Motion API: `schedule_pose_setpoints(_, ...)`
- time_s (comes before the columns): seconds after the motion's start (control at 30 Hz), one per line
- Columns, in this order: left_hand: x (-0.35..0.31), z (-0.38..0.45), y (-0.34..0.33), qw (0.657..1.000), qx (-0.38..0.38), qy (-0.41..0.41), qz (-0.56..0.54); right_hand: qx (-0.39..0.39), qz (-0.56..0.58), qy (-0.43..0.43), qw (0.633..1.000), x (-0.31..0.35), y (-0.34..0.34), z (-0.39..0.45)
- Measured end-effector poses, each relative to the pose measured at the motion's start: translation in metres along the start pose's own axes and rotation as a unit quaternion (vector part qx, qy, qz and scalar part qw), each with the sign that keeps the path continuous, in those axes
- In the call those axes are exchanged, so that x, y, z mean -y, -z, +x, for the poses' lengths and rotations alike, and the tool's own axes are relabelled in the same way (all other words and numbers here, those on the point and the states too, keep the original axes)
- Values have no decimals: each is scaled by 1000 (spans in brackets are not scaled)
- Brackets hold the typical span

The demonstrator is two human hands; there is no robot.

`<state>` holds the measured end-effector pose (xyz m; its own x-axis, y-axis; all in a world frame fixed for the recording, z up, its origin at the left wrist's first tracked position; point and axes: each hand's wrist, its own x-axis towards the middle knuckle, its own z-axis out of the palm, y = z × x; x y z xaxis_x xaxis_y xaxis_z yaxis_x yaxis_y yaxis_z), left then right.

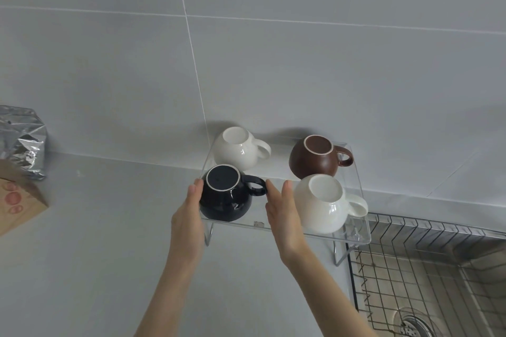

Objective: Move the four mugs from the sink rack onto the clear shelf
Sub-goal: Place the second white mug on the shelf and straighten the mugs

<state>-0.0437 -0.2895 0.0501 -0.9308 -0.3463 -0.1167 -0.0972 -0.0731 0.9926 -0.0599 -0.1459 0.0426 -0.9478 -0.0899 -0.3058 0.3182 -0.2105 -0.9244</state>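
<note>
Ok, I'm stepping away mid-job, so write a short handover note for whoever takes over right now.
Left hand: open, flat against the black mug, no grip.
Right hand: open beside that mug's handle, fingers extended.
All four mugs stand upside down on the clear shelf: rear white mug, brown mug, black front left, front white mug.
The visible part of the sink rack holds no mugs.
Left: withdraw both hands.

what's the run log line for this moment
mugs on clear shelf: all four, upside down | left hand: open beside black mug | right hand: open by its handle | sink rack: no mugs visible
</note>
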Motion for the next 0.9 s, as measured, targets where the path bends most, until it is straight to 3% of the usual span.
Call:
schedule_pose_setpoints(0.7, -4, 9, 2, 999, 28, -6, 21, 11, 4, -16, 1000, 4, -7, -30)
schedule_pose_setpoints(0.8, -10, -1, -6, 999, -30, -32, 30, 2, -39, 44, 998, 9, 1, -38)
schedule_pose_setpoints(0.9, -22, -18, -24, 990, -26, -134, 22, -67, -73, 155, 983, 23, 37, -52)
